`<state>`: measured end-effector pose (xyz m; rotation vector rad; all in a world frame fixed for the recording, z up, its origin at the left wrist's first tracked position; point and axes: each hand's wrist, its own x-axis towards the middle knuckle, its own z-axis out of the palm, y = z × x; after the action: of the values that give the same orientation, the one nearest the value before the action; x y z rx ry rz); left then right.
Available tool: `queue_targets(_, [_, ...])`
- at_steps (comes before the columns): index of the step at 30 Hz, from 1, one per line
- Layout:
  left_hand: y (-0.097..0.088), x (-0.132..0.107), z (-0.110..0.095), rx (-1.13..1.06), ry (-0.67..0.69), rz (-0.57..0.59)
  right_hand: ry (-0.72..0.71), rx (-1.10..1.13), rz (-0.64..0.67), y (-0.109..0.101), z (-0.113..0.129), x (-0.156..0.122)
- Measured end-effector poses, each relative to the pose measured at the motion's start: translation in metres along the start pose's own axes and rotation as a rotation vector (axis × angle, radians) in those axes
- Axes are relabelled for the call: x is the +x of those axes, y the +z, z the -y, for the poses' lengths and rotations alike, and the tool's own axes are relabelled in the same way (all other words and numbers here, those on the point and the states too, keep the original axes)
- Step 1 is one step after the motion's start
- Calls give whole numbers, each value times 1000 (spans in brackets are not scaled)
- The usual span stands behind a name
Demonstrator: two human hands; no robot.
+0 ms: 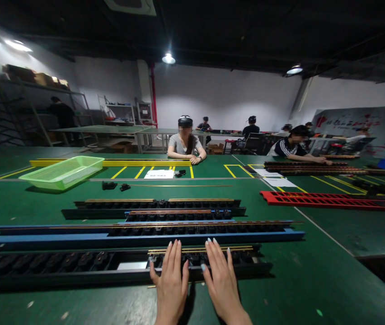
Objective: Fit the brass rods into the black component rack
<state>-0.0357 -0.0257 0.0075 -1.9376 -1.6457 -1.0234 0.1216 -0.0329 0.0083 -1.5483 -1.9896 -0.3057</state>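
Our left hand (170,282) and our right hand (223,282) both lie flat and palm down, neither one closed around anything. The fingers are slightly spread and point away from us, so the grip is wide open on both sides. The fingertips of the right hand reach the brass strips (201,249), which run lengthwise along the far edge of the black rack (60,266). The left fingertips end just at the near end of those strips. The rack lies flat and crosswise in front of us, under both hands, with a small white label (131,266) set into it left of our hands.

Just beyond it lies a long blue rack (145,241) with brass strips along its top, and past that is a shorter black rack (158,210). All of them rest on the green table (331,239). Farther off are a thin brass rod (179,185), two small black pieces (116,186), a sheet of white paper (157,174) and a light green plastic basket (62,172). A red rack (314,201) lies off to our right. A seated person (185,142) faces us across the table, and another person (292,149) leans over dark racks (314,166) on the right.
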Motion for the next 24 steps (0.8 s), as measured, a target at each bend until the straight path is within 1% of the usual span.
queue_targets(4, [-4, 2, -3, 2, -15, 7, -12, 8, 33, -2, 0, 0])
queue_targets(7, [-6, 3, -9, -7, -21, 15, 5, 6, 18, -2, 0, 1])
queue_targets(12, [-1, 2, -17, -25, 73, 29, -12, 5, 56, -3, -2, 0])
queue_targets(16, [3, 1, -21, -34, 37, 23, 0, 12, 68, -1, -1, 0])
queue_targets(20, [2, 0, -26, -35, -13, 37, 23, 3, 30, 1, 0, 0])
queue_targets(22, [1, 0, -28, -48, -10, 39, -6, 4, 30, -1, 0, 1])
queue_targets(24, [0, 0, -30, -72, 25, 43, -35, 7, 42, -3, -2, 1])
